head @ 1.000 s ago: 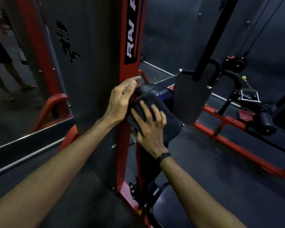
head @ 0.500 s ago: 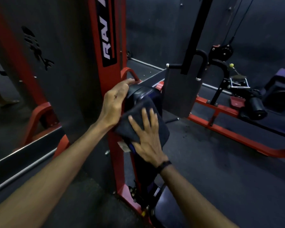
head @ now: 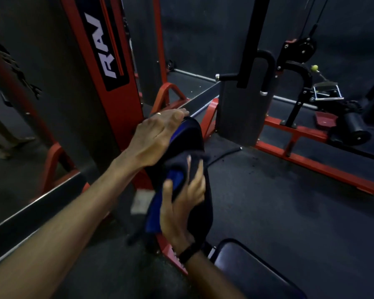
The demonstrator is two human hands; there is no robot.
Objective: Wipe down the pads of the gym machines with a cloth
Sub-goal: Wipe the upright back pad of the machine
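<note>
The machine's upright back pad (head: 191, 137) is black with a blue side and stands in front of the red column. My left hand (head: 158, 134) lies over the pad's top, its fingers curled round the upper edge. A dark cloth (head: 178, 164) is spread on the pad's face and hangs down its right side. My right hand (head: 181, 203) presses the cloth against the middle of the pad with spread, nearly straight fingers, the thumb on the blue edge. A black band sits on that wrist.
A dark seat pad (head: 253, 275) lies below my right forearm. The red column (head: 110, 67) rises at the left beside a mirror showing a person's legs (head: 2, 134). A grey weight shroud (head: 240, 113), a red floor frame (head: 311, 162) and a black roller pad (head: 355, 128) stand to the right.
My right hand has slid the cloth down the pad's face from near the top to its middle. My left hand has stayed on the pad's top. The view has tilted downward.
</note>
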